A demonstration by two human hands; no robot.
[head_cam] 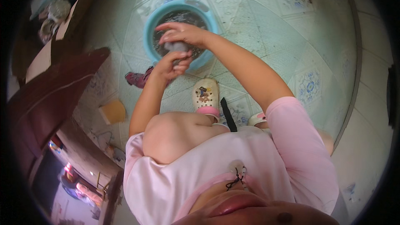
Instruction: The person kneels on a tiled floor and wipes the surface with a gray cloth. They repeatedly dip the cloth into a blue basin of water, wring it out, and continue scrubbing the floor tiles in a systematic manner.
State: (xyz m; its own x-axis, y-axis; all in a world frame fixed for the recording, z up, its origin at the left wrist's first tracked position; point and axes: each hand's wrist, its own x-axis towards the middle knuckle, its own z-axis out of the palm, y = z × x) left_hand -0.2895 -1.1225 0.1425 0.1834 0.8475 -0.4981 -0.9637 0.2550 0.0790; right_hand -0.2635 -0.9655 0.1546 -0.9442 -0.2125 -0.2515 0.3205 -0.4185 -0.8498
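Observation:
A light blue plastic basin (pixel 147 37) of dark water stands on the floor in front of me. Over it, my left hand (pixel 175 65) grips the lower end of a wet grey cloth (pixel 177 47), fingers curled around it. My right hand (pixel 185 33) lies across the upper end of that cloth, index finger stretched out and the other fingers bent onto it. Blur and the fingers hide the cloth's full shape. A dark red patterned cloth (pixel 139 78) lies on the floor beside the basin, partly behind my left wrist.
My clog (pixel 205 95) rests just below the basin, near a black strap (pixel 228 115). A yellowish block (pixel 113 112) lies on the patterned floor (pixel 265 37) at left. Dark red furniture (pixel 56 90) and a cardboard box (pixel 70 22) line the left side.

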